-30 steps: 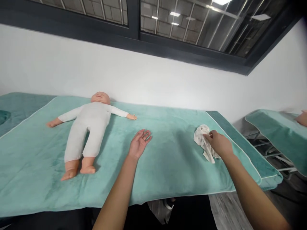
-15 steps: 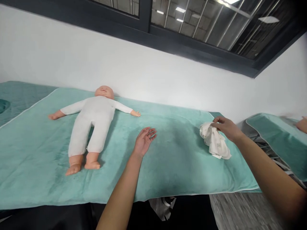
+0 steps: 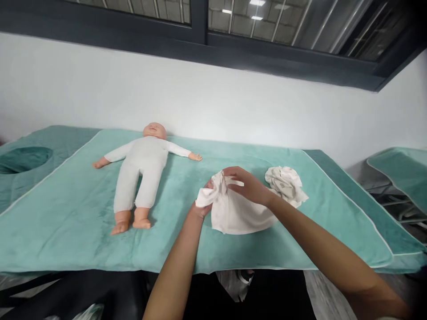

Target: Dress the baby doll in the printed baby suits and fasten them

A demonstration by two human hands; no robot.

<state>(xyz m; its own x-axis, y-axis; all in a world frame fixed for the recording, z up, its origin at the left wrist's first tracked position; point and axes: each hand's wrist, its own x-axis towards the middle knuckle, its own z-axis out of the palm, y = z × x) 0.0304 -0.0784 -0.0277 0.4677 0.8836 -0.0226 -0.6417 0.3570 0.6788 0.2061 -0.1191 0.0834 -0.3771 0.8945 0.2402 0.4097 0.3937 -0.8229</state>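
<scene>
In front of me, both hands are on a white cloth (image 3: 238, 218), likely a small garment, lifted at its left end and draping to the right. My left hand (image 3: 204, 209) is closed on the gathered end, its fingers partly hidden behind the fabric. From above, my right hand (image 3: 248, 184) pinches the same bunched part. A crumpled white cloth bundle (image 3: 285, 183) with small printed marks lies just right, behind my right wrist; whether it joins the held piece I cannot tell. To the left a baby doll (image 3: 143, 164) in a white body lies face up, arms spread.
All of this rests on a massage bed with a green cover (image 3: 83, 222), which has a face hole (image 3: 26, 159) at the left. A white wall (image 3: 167, 89) and dark window frame (image 3: 233, 49) rise behind. Another green-covered bed (image 3: 403, 169) stands at the right.
My right hand has brought white cloth from the right over to my left hand, which was open and now grips it. A crumpled bundle lies at the right. The view has shifted left.
</scene>
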